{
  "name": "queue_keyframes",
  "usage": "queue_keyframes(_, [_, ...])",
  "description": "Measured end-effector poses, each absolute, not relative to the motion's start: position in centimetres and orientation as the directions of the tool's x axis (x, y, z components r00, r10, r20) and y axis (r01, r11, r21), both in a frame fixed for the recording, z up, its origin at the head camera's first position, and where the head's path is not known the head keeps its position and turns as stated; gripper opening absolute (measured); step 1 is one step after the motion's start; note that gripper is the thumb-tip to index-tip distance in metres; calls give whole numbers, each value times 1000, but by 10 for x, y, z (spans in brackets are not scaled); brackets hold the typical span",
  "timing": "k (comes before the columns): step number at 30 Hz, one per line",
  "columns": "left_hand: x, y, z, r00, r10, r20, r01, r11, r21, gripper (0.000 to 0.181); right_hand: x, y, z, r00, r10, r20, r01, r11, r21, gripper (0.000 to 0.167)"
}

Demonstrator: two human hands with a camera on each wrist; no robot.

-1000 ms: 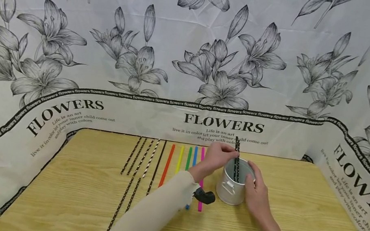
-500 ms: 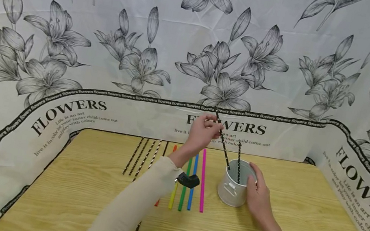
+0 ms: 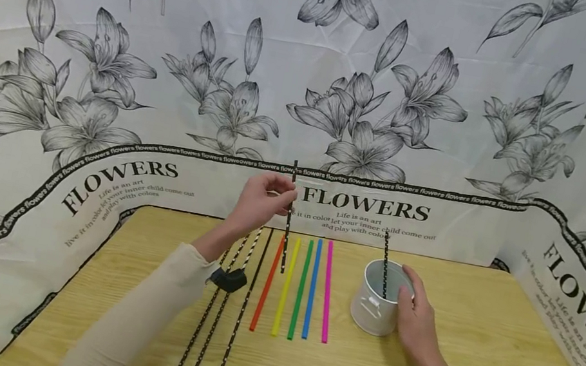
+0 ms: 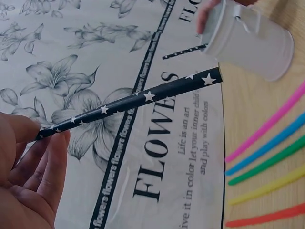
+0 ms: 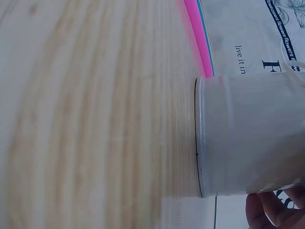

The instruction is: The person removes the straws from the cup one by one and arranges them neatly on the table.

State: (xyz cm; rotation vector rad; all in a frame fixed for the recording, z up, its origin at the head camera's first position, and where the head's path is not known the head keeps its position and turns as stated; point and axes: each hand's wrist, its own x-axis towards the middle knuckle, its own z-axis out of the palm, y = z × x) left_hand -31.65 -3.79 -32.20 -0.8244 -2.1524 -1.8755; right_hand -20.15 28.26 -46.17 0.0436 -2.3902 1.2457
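My left hand (image 3: 261, 203) pinches a black straw with white stars (image 4: 147, 97) between thumb and fingers. In the head view that straw hangs nearly upright above the row of straws, its lower end close to the red one. My right hand (image 3: 418, 323) grips the right side of a small white pail (image 3: 372, 318), thumb at the rim. One black patterned straw (image 3: 386, 262) leans inside the pail and sticks up past its rim. The right wrist view shows the pail's side (image 5: 248, 129) with fingertips (image 5: 271, 210) at its wall.
Red (image 3: 266, 289), yellow (image 3: 285, 293), green (image 3: 299, 295), blue (image 3: 311, 297) and pink straws (image 3: 327, 300) lie side by side on the wooden table (image 3: 480, 321). Several black patterned straws (image 3: 210, 332) lie left of them. A flower-printed cloth (image 3: 342, 106) stands behind.
My left hand has drawn one starred straw out of the pail and carried it left over the row. The other straw stays in the pail, which my right hand keeps holding.
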Motion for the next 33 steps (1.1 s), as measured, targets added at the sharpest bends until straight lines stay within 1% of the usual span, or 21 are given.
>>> queue_keyframes(6, [-307,-63,-328,-838,331,434,490,106,865,14,-200,283,-460,-903,156,400,-239,590,-771,48])
queue_keyframes(13, [-292,-90,-338,-864,378,334,418,165,894,16,-203,284,-460,-903,152,401,-241,594,-767,48])
queue_keyframes(18, [-287,-111,-355,-872,419,253,369,224,902,16,-204,285,-462,-907,155,392,-232,591,-772,48])
queue_keyframes(22, [-285,-126,-374,-882,429,194,325,258,910,20,-203,285,-463,-903,157,399,-237,593,-769,48])
queue_keyframes(29, [-278,-148,-400,-879,444,171,331,312,891,23,-203,284,-462,-910,153,385,-225,596,-771,50])
queue_keyframes(33, [-276,-155,-412,-871,468,150,323,315,892,24,-203,285,-464,-915,158,372,-215,590,-778,51])
